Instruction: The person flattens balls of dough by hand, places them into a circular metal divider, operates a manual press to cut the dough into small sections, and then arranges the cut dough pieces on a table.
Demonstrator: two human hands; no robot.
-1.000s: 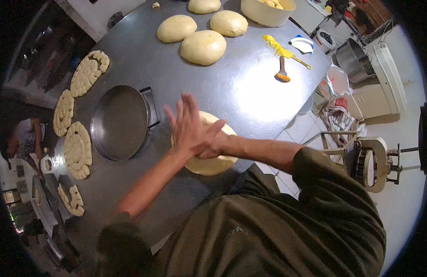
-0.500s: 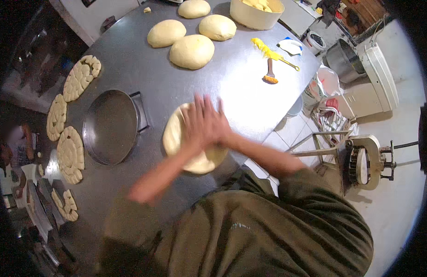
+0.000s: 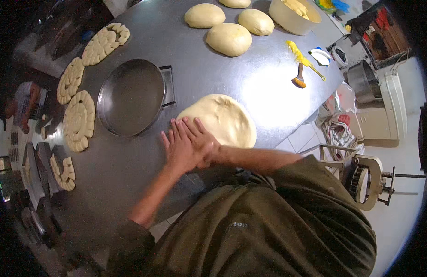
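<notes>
A flattened round of pale dough (image 3: pixel 225 115) lies on the metal table in front of me, its top dented. At its near left edge, my left hand (image 3: pixel 180 150) presses down with the fingers stretched out. My right hand (image 3: pixel 205 145) overlaps it, fingers also extended and partly hidden by the overlap. Neither hand is wrapped around anything. Just left of the dough rests a round, shallow metal pan (image 3: pixel 130 99) with a wire handle on its right side.
Several smooth dough balls (image 3: pixel 229 39) sit at the far side, beside a white tub (image 3: pixel 294 21) of yellow contents. A brown-handled brush (image 3: pixel 299 76) and a yellow-coated utensil (image 3: pixel 305 57) lie far right. Scored dough rounds (image 3: pixel 79 121) line the left. A person (image 3: pixel 28 101) is beyond.
My overlapped hands have moved from the middle of the dough to its near left edge. More of the dough's top shows, looking wider. The whole view has shifted.
</notes>
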